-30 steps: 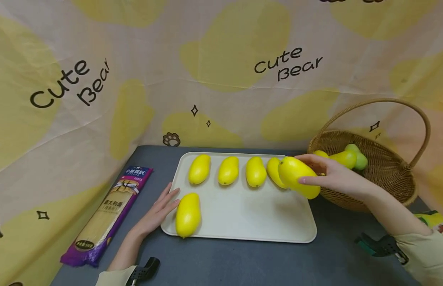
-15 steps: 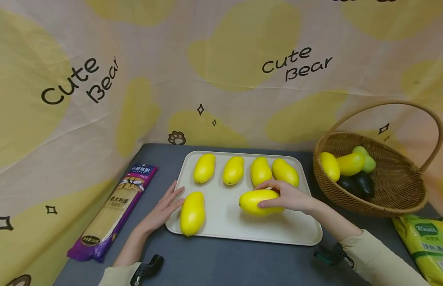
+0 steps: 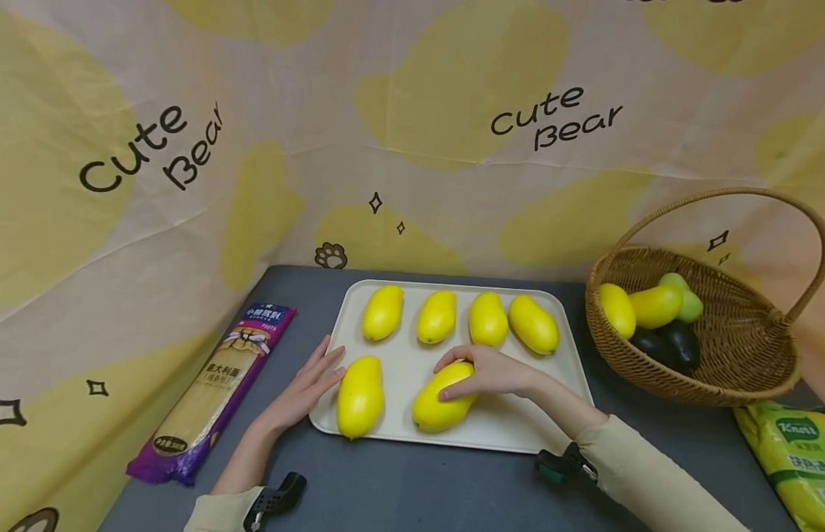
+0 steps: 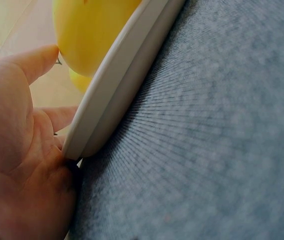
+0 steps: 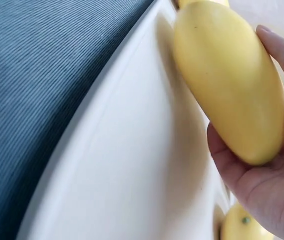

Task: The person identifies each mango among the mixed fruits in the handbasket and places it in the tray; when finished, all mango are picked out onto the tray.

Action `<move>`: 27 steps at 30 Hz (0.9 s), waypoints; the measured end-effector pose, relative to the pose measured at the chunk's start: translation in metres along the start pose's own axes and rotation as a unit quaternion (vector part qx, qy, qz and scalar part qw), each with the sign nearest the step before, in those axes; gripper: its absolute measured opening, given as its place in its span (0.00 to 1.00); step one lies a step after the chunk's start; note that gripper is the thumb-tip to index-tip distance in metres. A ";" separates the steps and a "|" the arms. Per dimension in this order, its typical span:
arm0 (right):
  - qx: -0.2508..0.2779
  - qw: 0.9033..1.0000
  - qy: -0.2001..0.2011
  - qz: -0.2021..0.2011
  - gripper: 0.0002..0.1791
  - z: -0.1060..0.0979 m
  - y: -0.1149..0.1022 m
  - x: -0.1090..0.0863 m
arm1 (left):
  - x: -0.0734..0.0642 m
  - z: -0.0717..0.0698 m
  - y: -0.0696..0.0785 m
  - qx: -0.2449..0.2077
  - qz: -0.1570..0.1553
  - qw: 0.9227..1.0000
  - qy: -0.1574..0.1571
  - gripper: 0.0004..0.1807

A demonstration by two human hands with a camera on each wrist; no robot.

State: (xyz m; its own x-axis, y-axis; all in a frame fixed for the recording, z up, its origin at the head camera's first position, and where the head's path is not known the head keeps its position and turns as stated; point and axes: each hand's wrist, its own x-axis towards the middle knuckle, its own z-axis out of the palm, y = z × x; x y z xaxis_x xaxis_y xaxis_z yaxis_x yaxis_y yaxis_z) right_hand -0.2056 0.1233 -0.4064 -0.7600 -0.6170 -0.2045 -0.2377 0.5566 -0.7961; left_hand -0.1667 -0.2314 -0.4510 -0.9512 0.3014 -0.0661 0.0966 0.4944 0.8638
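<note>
My right hand [image 3: 489, 372] grips a yellow mango [image 3: 434, 410] low over the front middle of the white tray [image 3: 519, 414], thumb on the near side and fingers on the far side. In the right wrist view this mango [image 5: 231, 80] casts a shadow on the tray; whether it touches the tray I cannot tell. My left hand [image 3: 304, 388] lies with loosely straight fingers at the tray's left rim [image 4: 107, 85], beside another mango [image 3: 360, 397] at the front left. Along the tray's back stand several more mangoes [image 3: 436, 316] in a row.
A wicker basket [image 3: 718, 384] with a tall handle stands at the right, holding yellow mangoes [image 3: 655, 305], a green fruit [image 3: 688, 299] and dark ones [image 3: 678, 347]. A pasta packet [image 3: 213, 391] lies left of the tray. A yellow-green Knorr bag [image 3: 798, 458] is at the right edge.
My right hand has carried the mango from beside the basket leftward and down to the tray's front middle, turning it. My left hand has stayed at the tray's left edge.
</note>
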 end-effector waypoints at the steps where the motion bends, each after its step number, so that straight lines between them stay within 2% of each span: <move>1: -0.005 1.000 0.001 0.001 0.23 0.002 0.000 0.002 | 0.000 0.000 0.000 0.001 0.000 1.000 -0.001 0.33; 4: -0.008 1.000 0.011 0.005 0.25 0.007 0.000 0.008 | 0.000 0.000 -0.001 0.001 -0.002 1.000 -0.003 0.33; 9: 0.019 0.999 0.046 0.012 0.30 0.016 0.002 0.016 | 0.000 0.000 -0.001 0.002 -0.001 1.000 -0.008 0.33; 14: 0.041 0.996 0.082 -0.007 0.26 0.023 0.004 0.020 | 0.001 0.000 -0.001 0.002 -0.001 1.000 -0.006 0.34; 17: 0.051 0.995 0.083 -0.021 0.26 0.026 0.005 0.020 | 0.001 0.000 0.000 0.000 -0.002 1.000 -0.005 0.33; 22: 0.084 0.993 0.081 -0.018 0.31 0.027 0.003 0.018 | 0.001 0.000 0.003 -0.003 0.005 1.000 -0.001 0.33; 27: 0.107 0.991 0.073 -0.032 0.27 0.030 0.002 0.017 | 0.000 0.002 0.004 -0.006 0.012 1.000 0.003 0.32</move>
State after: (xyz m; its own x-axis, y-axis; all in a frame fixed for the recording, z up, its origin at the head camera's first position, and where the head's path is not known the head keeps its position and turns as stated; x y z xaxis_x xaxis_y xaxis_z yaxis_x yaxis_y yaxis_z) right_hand -0.2006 0.0974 -0.4281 -0.8311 -0.5506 -0.0779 -0.1652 0.3782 -0.9109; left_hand -0.1663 -0.2280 -0.4484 -0.9502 0.3088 -0.0422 0.1162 0.4767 0.8714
